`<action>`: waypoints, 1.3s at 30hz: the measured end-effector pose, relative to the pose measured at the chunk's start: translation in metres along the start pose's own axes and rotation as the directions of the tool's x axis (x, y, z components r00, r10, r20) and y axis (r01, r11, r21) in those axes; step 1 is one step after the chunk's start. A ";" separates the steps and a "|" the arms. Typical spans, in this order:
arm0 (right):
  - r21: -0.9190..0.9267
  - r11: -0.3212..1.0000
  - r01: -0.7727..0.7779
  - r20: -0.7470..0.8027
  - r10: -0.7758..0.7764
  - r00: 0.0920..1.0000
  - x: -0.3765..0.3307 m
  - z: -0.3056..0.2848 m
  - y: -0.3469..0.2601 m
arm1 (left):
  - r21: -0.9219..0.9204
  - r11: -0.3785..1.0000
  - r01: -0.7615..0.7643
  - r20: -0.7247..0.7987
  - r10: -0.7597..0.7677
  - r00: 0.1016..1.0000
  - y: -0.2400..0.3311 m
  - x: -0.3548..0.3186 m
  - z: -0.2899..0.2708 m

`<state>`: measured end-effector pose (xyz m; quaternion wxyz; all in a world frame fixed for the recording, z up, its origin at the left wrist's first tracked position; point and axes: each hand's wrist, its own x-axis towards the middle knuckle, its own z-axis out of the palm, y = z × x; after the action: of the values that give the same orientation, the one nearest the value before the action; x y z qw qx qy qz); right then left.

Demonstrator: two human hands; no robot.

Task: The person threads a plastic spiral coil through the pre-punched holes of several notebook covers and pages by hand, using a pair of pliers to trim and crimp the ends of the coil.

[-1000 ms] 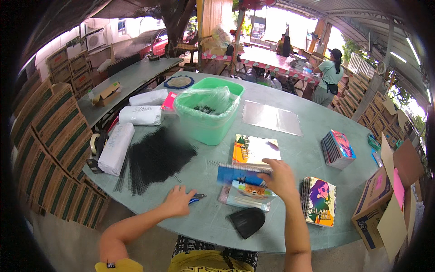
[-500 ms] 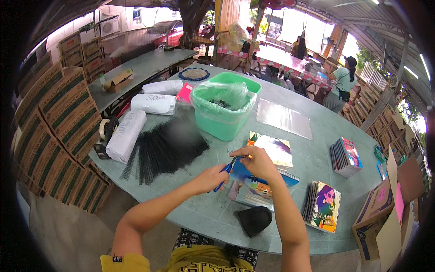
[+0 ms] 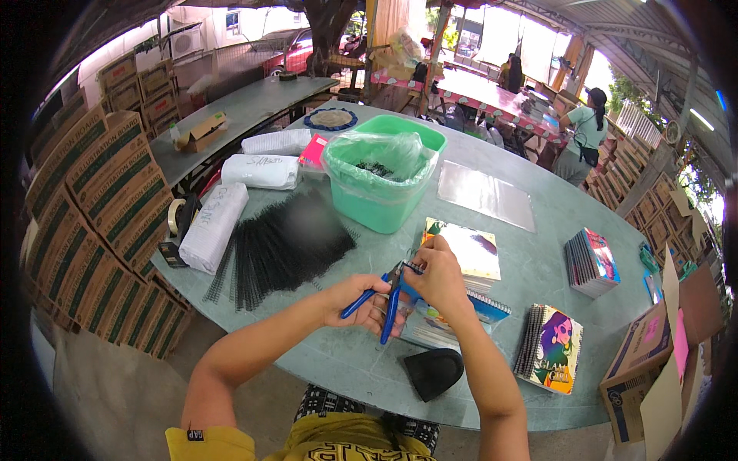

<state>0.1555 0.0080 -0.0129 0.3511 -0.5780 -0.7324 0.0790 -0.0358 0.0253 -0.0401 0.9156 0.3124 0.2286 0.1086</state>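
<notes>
Stacked cardboard boxes [image 3: 84, 192] are lining the left side of an open, roofed work area, and a round grey-green counter [image 3: 538, 261] is filling the middle. On its left part, white wrapped rolls [image 3: 215, 227] are lying beside a spread heap of black plastic binding combs [image 3: 280, 246]. Behind the heap, a green plastic tub [image 3: 384, 184] lined with a thin clear bag is standing.

Near the front edge, the left hand [image 3: 361, 300] is closing its grip around the blue handles of small pliers [image 3: 388, 296]. The metal tip of the pliers is pointing up toward the right hand [image 3: 438, 280], which is pinching the spiral edge of a colourful notebook [image 3: 461, 253] lying flat on the counter. A black curved pouch [image 3: 433, 373] is resting just in front of it.

Further right, a spiral notebook with an illustrated cover [image 3: 553, 349] is lying near the edge, a stack of notebooks [image 3: 590, 261] is standing behind it, and open cardboard boxes [image 3: 653, 361] are waiting at the far right.
</notes>
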 end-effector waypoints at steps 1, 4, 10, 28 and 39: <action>0.014 1.000 -0.006 -0.014 0.006 1.000 0.000 0.001 0.000 | 0.048 0.999 -0.018 -0.018 0.019 1.000 -0.002 0.001 -0.008; -0.021 1.000 -0.005 0.018 0.005 1.000 -0.001 0.003 -0.001 | 0.984 0.048 0.169 -0.166 0.566 0.807 -0.009 0.003 0.004; -0.155 0.957 0.245 -0.212 -0.274 0.938 0.079 -0.011 0.016 | 0.983 0.174 0.051 -0.136 0.520 0.843 -0.026 0.004 -0.010; -0.474 0.813 -0.338 -0.506 0.062 0.860 -0.091 -0.229 0.057 | 0.962 0.155 0.226 -0.274 0.599 0.752 -0.059 -0.009 -0.064; -0.150 0.796 -0.586 -0.353 0.511 0.784 -0.304 -0.193 0.216 | 0.972 -0.100 0.211 -0.072 0.732 0.678 -0.082 0.013 -0.080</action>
<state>0.4688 -0.2533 -0.1115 0.3413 -0.8119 -0.4737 -0.0020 -0.0583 0.0073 -0.1515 0.2118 0.8441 0.4454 0.2104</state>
